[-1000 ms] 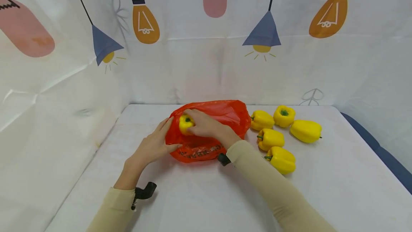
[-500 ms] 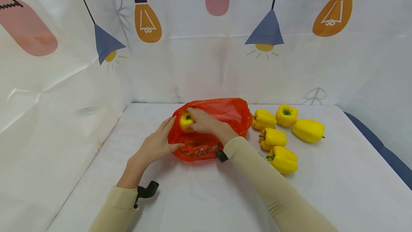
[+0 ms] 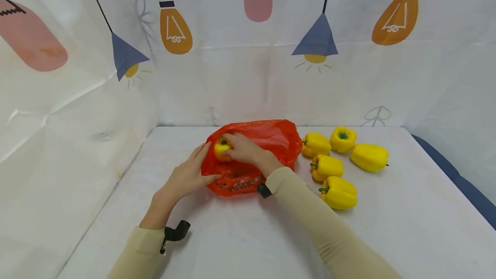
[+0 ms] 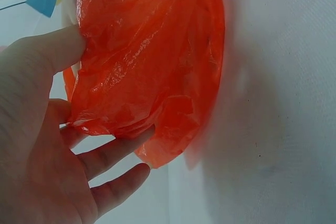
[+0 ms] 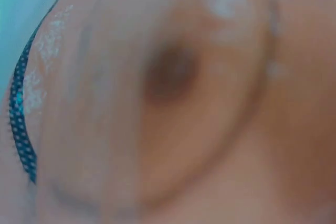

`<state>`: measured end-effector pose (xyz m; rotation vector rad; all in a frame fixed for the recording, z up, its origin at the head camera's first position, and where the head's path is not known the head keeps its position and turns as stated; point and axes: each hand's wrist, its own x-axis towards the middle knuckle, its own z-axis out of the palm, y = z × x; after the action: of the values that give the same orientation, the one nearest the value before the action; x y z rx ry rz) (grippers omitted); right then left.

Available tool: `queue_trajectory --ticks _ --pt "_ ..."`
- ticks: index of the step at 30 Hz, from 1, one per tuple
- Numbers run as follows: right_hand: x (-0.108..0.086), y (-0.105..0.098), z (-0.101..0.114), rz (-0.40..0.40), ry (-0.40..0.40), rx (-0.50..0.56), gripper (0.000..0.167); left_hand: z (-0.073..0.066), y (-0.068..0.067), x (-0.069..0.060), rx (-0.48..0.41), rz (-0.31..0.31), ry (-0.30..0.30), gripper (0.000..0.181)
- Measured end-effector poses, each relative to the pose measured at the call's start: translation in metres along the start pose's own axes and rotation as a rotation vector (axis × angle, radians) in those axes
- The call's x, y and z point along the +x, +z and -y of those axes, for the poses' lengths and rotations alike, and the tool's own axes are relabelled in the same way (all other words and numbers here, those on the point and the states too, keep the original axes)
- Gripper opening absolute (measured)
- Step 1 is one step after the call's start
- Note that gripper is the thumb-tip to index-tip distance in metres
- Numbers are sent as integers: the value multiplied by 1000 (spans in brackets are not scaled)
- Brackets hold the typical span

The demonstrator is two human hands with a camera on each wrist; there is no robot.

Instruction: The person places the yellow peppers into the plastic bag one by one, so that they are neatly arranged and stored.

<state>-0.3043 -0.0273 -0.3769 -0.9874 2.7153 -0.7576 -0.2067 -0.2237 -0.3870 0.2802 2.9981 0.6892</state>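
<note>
In the head view, a red plastic bag (image 3: pixel 271 137) lies on the table with its mouth toward me. My left hand (image 3: pixel 190 175) holds the bag's left rim. In the left wrist view, the thumb and spread fingers of that hand (image 4: pixel 47 129) are at the rim of the thin red film (image 4: pixel 152 61). My right hand (image 3: pixel 246 149) reaches into the mouth and grips a yellow bell pepper (image 3: pixel 221 152). The right wrist view is blurred, with mostly skin showing. Several more yellow bell peppers, among them the nearest one (image 3: pixel 339 193), lie right of the bag.
The white table (image 3: pixel 228 236) ends at a white printed cloth wall (image 3: pixel 240 81) behind and on the left. A dark blue edge (image 3: pixel 453 175) runs along the right. Small black wrist cameras sit on both wrists, the left one (image 3: pixel 177 230) near the table.
The pepper in my right hand has shifted very slightly left inside the bag. My left hand stays at the rim, and the other peppers have not moved.
</note>
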Motion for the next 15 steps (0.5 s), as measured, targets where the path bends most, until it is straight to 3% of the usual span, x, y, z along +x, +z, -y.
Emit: queue_trajectory --ticks 15 --pt "-6 -1 3 4 -27 -38 56 1 1 0 18 -9 -3 99"
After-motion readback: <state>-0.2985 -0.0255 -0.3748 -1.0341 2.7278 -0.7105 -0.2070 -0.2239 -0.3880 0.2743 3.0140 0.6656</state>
